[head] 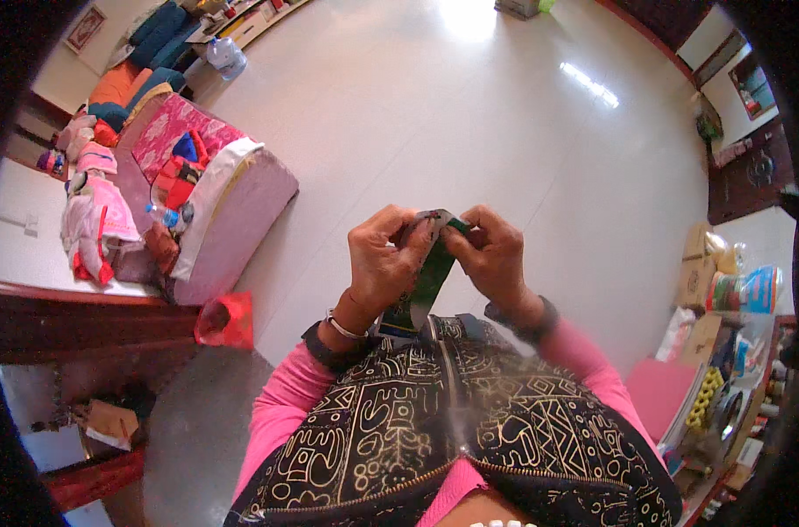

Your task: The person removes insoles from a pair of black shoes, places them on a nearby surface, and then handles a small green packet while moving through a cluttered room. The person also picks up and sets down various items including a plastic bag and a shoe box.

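In front of my chest, a narrow green-and-silver piece of packaging, which looks like a flexible packet, hangs from its top edge. My left hand pinches it near the upper left, thumb against its face. At the upper right corner my right hand grips the same edge between thumb and fingers. The top edge looks folded or bent between the two hands. Its lower end reaches down near my left wrist and the zipped, patterned black garment. Whether the packet is sealed or torn cannot be told.
A sofa with clothing and a plastic bottle on it stands at left. Beside it is a red bag. Cardboard boxes and shelved goods line the right side. A large water bottle stands on the pale floor.
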Motion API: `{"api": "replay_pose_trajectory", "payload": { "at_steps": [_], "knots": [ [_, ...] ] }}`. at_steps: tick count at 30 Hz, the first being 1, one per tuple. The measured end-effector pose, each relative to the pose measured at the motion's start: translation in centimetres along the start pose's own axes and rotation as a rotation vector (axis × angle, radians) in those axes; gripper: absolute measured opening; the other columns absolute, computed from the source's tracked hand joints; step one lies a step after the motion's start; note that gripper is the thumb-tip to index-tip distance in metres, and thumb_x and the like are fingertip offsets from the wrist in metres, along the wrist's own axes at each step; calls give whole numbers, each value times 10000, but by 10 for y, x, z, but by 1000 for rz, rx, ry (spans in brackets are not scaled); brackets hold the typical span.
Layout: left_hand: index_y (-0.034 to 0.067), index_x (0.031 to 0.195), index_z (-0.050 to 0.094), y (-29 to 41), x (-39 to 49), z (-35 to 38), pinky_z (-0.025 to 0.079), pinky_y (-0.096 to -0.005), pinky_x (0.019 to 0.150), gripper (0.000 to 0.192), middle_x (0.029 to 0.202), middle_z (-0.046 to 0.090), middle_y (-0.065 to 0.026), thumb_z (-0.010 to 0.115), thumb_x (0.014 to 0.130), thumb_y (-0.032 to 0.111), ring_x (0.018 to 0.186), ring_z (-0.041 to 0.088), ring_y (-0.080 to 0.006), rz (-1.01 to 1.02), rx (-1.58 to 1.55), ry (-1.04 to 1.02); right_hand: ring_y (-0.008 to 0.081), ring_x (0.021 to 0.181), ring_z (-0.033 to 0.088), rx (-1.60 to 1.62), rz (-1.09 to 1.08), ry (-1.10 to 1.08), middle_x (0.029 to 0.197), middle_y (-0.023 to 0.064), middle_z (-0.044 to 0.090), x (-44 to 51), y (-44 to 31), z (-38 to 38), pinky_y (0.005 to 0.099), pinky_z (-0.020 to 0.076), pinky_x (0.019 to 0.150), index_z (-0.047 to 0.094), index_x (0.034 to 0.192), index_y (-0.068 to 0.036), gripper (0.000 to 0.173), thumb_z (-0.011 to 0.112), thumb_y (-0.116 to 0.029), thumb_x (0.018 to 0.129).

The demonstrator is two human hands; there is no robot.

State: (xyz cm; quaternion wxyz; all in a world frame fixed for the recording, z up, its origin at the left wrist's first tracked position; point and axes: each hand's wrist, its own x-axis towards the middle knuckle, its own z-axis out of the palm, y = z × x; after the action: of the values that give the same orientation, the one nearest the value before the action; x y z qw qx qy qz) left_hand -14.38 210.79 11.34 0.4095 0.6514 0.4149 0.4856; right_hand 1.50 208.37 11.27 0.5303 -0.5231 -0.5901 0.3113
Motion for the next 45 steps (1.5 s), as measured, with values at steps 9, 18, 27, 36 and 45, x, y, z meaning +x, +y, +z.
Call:
{"api": "replay_pose_trajectory", "payload": {
  "at_steps": [9, 18, 27, 36, 45],
  "knots": [
    [5, 858, 667, -58, 258, -3, 473, -250, 525, 59, 728, 637, -90, 671, 803, -16, 604, 594, -118, 346, 274, -28, 89, 570, 562, 194, -33, -246, 662, 64, 578, 250, 69, 8, 236, 479, 518, 493, 857, 0, 187, 672, -18, 805],
    [2, 905, 678, -132, 521, 32, 485, -246, 589, 72, 762, 658, -82, 661, 836, -3, 683, 605, -103, 205, 175, 21, 117, 587, 579, 143, -202, -284, 651, 71, 567, 526, 178, -5, 262, 475, 523, 525, 854, -7, 162, 658, 9, 763],
    [-22, 902, 680, -208, 764, 5, 500, -208, 606, 76, 813, 682, -45, 644, 884, 43, 696, 599, -69, -192, -445, 16, 78, 626, 562, 606, 136, -580, 739, 11, 621, 805, 241, 6, 227, 469, 534, 645, 969, 8, 157, 690, -64, 837],
    [-23, 923, 632, -326, 1038, -58, 528, -243, 655, 107, 826, 670, -52, 641, 895, 80, 746, 617, -86, -238, -570, -157, 72, 611, 559, 419, 204, -487, 682, 5, 604, 1071, 320, 92, 225, 465, 546, 635, 908, -5, 136, 656, -138, 883],
    [-17, 907, 639, -399, 1294, -98, 504, -231, 639, 175, 800, 658, -30, 637, 915, 158, 738, 584, -64, -364, -465, -263, 68, 611, 557, 347, 247, -368, 689, 11, 608, 1309, 377, 135, 220, 453, 546, 647, 928, 15, 144, 624, -126, 911]
  ]
}}
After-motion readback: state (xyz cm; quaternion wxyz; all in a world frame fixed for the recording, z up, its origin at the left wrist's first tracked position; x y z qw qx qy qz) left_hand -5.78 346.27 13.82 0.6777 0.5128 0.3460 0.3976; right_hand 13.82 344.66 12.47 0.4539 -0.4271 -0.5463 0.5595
